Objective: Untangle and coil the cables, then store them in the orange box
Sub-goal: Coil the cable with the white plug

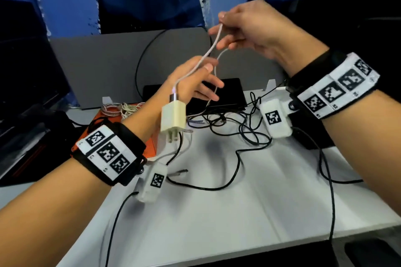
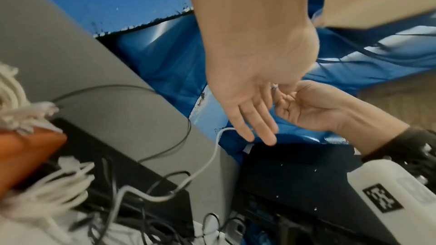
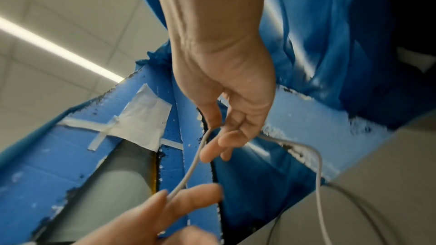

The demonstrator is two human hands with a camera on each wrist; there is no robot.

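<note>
Both hands are up over the worktop [image 1: 238,212] with a white cable [image 1: 208,52] strung between them. The right hand [image 1: 249,28] is higher and farther back, pinching the cable between thumb and forefinger; its other fingers curl loosely. From that pinch the cable slants down and toward the person to the left hand [image 1: 188,84], where it passes under the thumb [image 1: 206,66] and over the back of the hand. The left hand's fingers [image 2: 254,124] are stretched out almost straight, as the left wrist view shows.

Below the left hand the cable ends in a metal plug seated in a cream charger [image 1: 173,118], which hangs with its 2 prongs pointing down. The rest of the cable loops off the right hand and drops to the worktop.

The orange box [image 1: 152,143] sits on the worktop under the left wrist, with coiled pale cables [image 1: 121,109] lying in it. Just right of it black cables [image 1: 238,128] lie in a loose tangle, in front of a flat black device [image 1: 230,93].
</note>
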